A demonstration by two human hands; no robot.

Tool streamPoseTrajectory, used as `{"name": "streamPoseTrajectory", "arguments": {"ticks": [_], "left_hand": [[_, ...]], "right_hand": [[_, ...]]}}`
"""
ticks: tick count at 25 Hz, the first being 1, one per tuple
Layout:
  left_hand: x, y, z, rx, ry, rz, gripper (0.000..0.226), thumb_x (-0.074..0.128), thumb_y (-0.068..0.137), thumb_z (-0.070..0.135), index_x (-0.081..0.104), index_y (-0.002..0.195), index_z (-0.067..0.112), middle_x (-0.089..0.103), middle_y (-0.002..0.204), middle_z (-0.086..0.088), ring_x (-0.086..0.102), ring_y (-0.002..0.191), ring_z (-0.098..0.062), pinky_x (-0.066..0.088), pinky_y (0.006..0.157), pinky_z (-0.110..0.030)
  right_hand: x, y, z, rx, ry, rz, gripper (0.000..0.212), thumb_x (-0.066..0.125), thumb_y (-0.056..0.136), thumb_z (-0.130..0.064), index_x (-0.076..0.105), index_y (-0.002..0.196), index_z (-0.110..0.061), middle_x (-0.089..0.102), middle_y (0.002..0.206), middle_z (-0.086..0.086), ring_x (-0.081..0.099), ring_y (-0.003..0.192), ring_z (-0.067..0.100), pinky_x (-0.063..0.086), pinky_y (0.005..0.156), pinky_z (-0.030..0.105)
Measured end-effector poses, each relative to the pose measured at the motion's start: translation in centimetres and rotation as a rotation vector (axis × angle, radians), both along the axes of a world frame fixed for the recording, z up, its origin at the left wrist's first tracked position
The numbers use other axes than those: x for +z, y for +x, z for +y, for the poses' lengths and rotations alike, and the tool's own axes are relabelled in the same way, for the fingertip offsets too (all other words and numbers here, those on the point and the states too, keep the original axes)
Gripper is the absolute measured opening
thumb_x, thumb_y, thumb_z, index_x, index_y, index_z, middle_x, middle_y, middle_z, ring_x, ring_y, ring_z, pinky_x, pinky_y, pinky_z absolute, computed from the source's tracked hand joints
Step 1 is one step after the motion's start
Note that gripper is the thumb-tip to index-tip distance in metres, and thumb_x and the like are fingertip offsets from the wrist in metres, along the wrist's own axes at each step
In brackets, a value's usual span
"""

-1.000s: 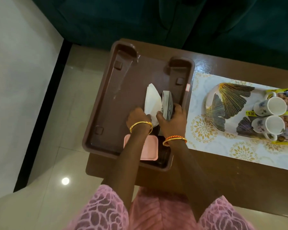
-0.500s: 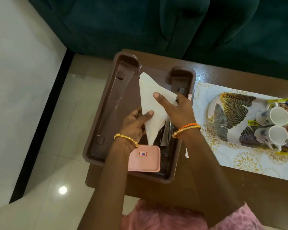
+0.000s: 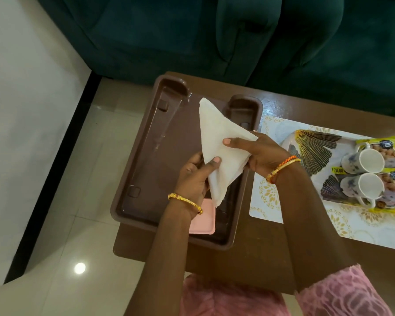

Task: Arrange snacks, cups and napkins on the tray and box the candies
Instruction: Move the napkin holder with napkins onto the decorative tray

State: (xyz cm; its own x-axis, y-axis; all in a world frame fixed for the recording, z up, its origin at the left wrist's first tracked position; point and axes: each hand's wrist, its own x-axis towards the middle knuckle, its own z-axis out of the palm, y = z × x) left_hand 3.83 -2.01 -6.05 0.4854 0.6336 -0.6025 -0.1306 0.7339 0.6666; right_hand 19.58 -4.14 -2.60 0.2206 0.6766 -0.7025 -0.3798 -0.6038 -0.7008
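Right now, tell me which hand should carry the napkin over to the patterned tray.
Right hand, probably. It already pinches the napkin on the side nearest the patterned tray, while the left hand grips the napkin's far side and would cross over.

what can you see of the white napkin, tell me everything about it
The white napkin looks like thin, soft paper tissue folded into a triangle, with one point aimed up and away and a narrower end hanging down. It is held in the air above the brown tray, not resting on it. The left hand pinches its lower edge with the thumb on top, and the right hand grips its right side.
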Motion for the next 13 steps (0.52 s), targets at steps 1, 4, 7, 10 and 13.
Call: {"name": "streamPoseTrajectory", "arguments": {"ticks": [1, 4, 7, 10, 13], "left_hand": [[-0.1, 0.2, -0.1, 0.035, -0.004, 0.025, 0.012, 0.064, 0.084, 0.021, 0.068, 0.092, 0.028, 0.075, 0.085, 0.012, 0.071, 0.081, -0.011, 0.058, 0.061, -0.026], [-1.0, 1.2, -1.1, 0.075, 0.076, 0.312, 0.014, 0.066, 0.082, 0.033, 0.066, 0.090, 0.022, 0.071, 0.082, 0.007, 0.068, 0.087, -0.017, 0.053, 0.057, -0.017], [-2.5, 2.1, -3.2, -0.300, 0.340, 0.668, 0.052, 0.071, 0.073, 0.045, 0.054, 0.112, 0.015, 0.064, 0.106, 0.003, 0.058, 0.111, -0.025, 0.050, 0.077, -0.025], [-3.5, 3.4, -3.9, -0.486, 0.524, 0.912, 0.069, 0.072, 0.070, 0.049, 0.049, 0.122, 0.009, 0.061, 0.121, -0.011, 0.057, 0.112, -0.033, 0.050, 0.090, -0.042], [-3.4, 4.5, -3.6, -0.413, 0.666, 1.013, 0.043, 0.067, 0.080, 0.031, 0.057, 0.110, 0.002, 0.066, 0.110, -0.018, 0.063, 0.101, -0.036, 0.053, 0.088, -0.045]], "right_hand": [[0.2, 0.3, -0.1, -0.031, -0.011, -0.007, 0.026, 0.075, 0.074, -0.012, 0.066, 0.098, -0.010, 0.073, 0.092, 0.006, 0.068, 0.091, 0.026, 0.060, 0.075, 0.038], [0.4, 2.0, -0.5, -0.263, -0.026, -0.075, 0.026, 0.074, 0.074, -0.010, 0.063, 0.098, -0.010, 0.069, 0.094, 0.008, 0.066, 0.086, 0.025, 0.059, 0.070, 0.037], [0.7, 3.7, -1.1, -0.396, -0.009, -0.094, 0.020, 0.073, 0.077, -0.014, 0.062, 0.093, -0.017, 0.067, 0.098, 0.005, 0.064, 0.090, 0.024, 0.056, 0.077, 0.043], [0.5, 4.2, -1.2, -0.403, -0.042, -0.150, 0.028, 0.074, 0.076, -0.016, 0.059, 0.100, -0.015, 0.065, 0.106, 0.006, 0.062, 0.096, 0.027, 0.055, 0.083, 0.046], [0.7, 3.7, -0.6, -0.428, -0.014, -0.131, 0.031, 0.073, 0.077, -0.010, 0.058, 0.104, -0.012, 0.062, 0.115, 0.010, 0.060, 0.105, 0.031, 0.053, 0.090, 0.047]]}}
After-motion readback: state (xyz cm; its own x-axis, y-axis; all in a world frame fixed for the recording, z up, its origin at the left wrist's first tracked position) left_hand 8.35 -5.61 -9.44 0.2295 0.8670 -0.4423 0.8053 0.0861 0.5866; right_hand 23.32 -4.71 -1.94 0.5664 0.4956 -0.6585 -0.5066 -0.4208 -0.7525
